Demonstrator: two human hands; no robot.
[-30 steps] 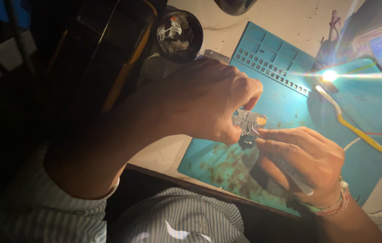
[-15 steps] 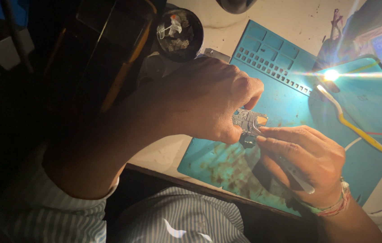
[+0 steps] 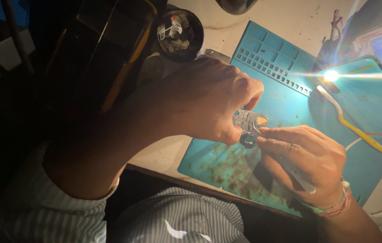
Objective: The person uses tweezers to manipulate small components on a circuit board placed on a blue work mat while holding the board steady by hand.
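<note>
Left hand (image 3: pixel 200 101) pinches a small circuit board (image 3: pixel 250 122) over the teal work mat (image 3: pixel 285 96), fingers clenched on it. Right hand (image 3: pixel 305 157), at 4 o'clock of the board, grips a slim tool (image 3: pixel 300 176), tip at the board's edge. Board remains in hand; work looks mid-way. Yellow pry tool (image 3: pixel 357 130) lies at 3 o'clock on the desk (image 3: pixel 285 22).

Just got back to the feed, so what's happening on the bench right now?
A person holds a small circuit board in the left hand above a teal work mat. The right hand grips a slim tool like a pen, its tip at the board's edge. A yellow plastic pry tool lies on the mat, under a bright light's glare.
</note>
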